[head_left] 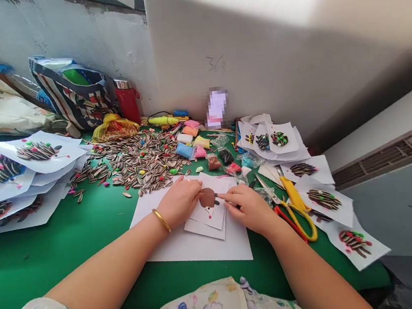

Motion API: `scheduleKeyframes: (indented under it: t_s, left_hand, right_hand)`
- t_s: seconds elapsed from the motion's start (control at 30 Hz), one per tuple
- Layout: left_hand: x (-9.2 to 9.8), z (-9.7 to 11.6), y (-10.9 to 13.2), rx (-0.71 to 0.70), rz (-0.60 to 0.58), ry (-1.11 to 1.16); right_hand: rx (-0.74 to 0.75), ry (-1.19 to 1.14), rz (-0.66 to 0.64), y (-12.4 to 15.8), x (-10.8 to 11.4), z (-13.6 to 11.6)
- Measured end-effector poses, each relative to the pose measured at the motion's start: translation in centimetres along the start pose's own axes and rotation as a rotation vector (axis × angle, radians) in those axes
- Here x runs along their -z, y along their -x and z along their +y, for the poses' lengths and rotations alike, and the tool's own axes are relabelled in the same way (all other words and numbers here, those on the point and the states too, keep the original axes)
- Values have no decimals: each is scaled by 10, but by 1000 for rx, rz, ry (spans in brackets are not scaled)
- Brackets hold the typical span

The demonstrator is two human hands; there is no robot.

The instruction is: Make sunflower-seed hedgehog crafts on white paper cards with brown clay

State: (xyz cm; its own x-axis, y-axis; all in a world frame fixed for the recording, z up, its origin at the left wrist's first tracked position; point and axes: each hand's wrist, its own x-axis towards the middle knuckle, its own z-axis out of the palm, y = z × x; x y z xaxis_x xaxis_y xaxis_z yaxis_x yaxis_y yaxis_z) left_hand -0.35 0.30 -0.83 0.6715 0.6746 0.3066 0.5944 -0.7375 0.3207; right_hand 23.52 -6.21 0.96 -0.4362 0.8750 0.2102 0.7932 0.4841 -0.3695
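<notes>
Close to the person, a large white sheet point(202, 254) lies on the green table point(112, 279), and on it rest small cards point(217, 221), one upon another. The top card carries a brown shape point(207, 197) with a red dot below it. Just beside the right forearm lie the scissors point(278, 201) and a yellow cutter point(292, 192), crowding this side. Along the right edge are cards decorated with seeds point(324, 199); at the left there is another pile of such cards point(36, 169). Beyond the hands, loose sunflower seeds point(146, 156) spread widely, next to small packets of coloured clay point(185, 150). Farther back stand a striped bag point(73, 95) and a red bottle point(128, 104), near the wall point(275, 77).

The left hand point(181, 200) lies at the left side of the top card, fingers bent and near together; I cannot tell whether it pinches anything. The right hand point(251, 206) is nearly closed, with a thin dark tool point(237, 206) between the fingers, its tip at the right edge of the brown shape.

Both forearms reach forward and inward, the left palm turned down, the right index finger pointing toward the left hand.
</notes>
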Motion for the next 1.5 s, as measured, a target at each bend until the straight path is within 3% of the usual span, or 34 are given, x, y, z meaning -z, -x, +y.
scheduleKeyframes:
  t_s: [0.23,0.4,0.6,0.9,1.03,1.2,1.37,1.5]
  left_hand:
    - [0,-7,-2,-55,217,20]
    - [-1,-13,-1,70,321,68]
    - [9,-27,-4,297,261,1]
    - [4,-27,-8,237,124,-91]
    - [5,-27,-5,193,130,-101]
    - [7,-19,-1,91,164,-72]
    - [6,-6,0,-53,23,-20]
    - [7,0,0,-21,-48,-31]
  right_hand:
    - [-59,30,76,-2,-3,6]
    - [-162,124,95,-3,-3,9]
    - [-225,222,132,-6,-4,14]
    - [-263,282,112,-11,-7,14]
    - [-267,371,85,-15,0,13]
    - [-195,515,-83,-40,16,12]
    - [-78,642,-308,-78,16,15]
    - [-30,659,-332,-94,9,16]
